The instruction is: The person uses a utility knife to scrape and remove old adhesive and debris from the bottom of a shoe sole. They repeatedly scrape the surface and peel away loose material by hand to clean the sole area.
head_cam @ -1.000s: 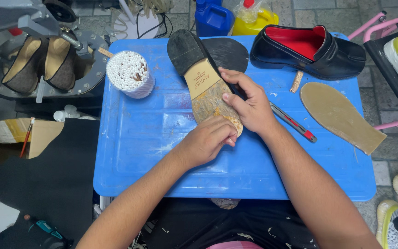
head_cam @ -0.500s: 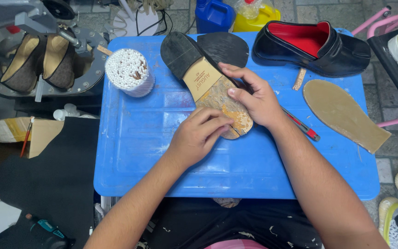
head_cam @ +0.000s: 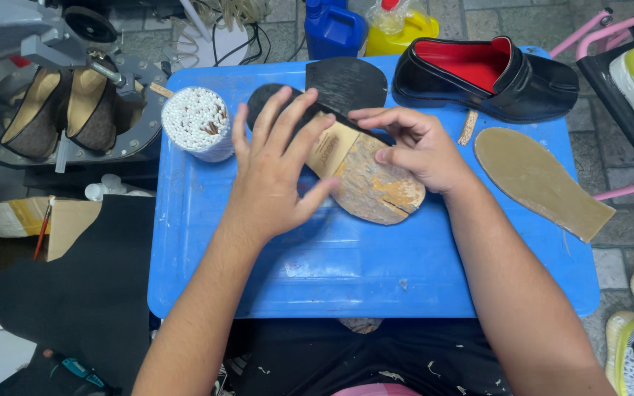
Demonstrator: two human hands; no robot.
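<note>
**Currently: worn shoe sole under two open hands**

Left hand [head_cam: 277, 180]: flat, fingers spread, pressing on worn sole [head_cam: 365, 180]; no clench. Right hand [head_cam: 416, 150]: fingertips steadying the sole's far-right edge. Sole lies mid-table on blue table [head_cam: 376, 286], its split, flaking toe end nearer. Risk: sideways pressure could widen the crack, or skid the sole left into the cup of white sticks [head_cam: 196, 121].

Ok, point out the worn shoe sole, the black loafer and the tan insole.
worn shoe sole [head_cam: 376, 187], head view, on its scuffed forepart.
black loafer [head_cam: 544, 84], head view, on its black toe upper.
tan insole [head_cam: 533, 180], head view, on its flat middle.
</note>
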